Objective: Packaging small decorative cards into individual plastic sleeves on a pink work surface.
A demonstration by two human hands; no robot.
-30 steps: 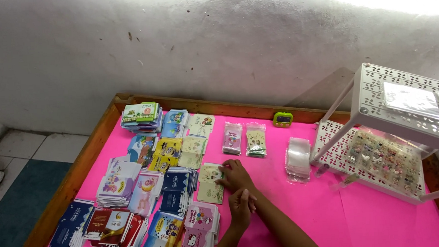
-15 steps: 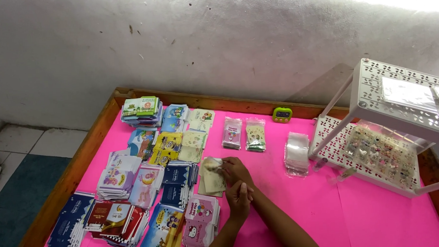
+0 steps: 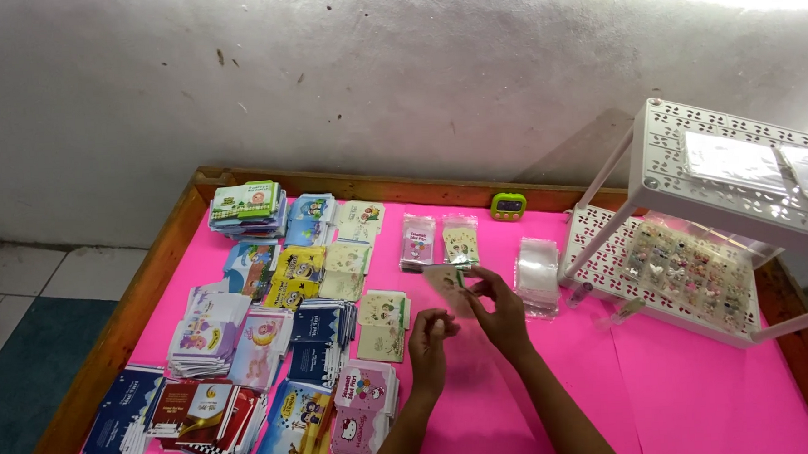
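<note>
Holding a clear sleeve (image 3: pixel 450 288) over the pink counter (image 3: pixel 702 386), we pinch it in our right hand (image 3: pixel 498 309); our left hand (image 3: pixel 430 335) is curled shut, seemingly empty. Filling it looks next.

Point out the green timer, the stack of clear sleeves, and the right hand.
green timer (image 3: pixel 509 206), head view, on its front face.
stack of clear sleeves (image 3: pixel 537 268), head view, middle of the top sleeve.
right hand (image 3: pixel 501 312), head view, back of the hand.

Both hands (image 3: pixel 467 320) hold a clear sleeve (image 3: pixel 450 288) | above pink tabletop (image 3: pixel 683 387) | card stacks (image 3: pixel 273 342) left
</note>
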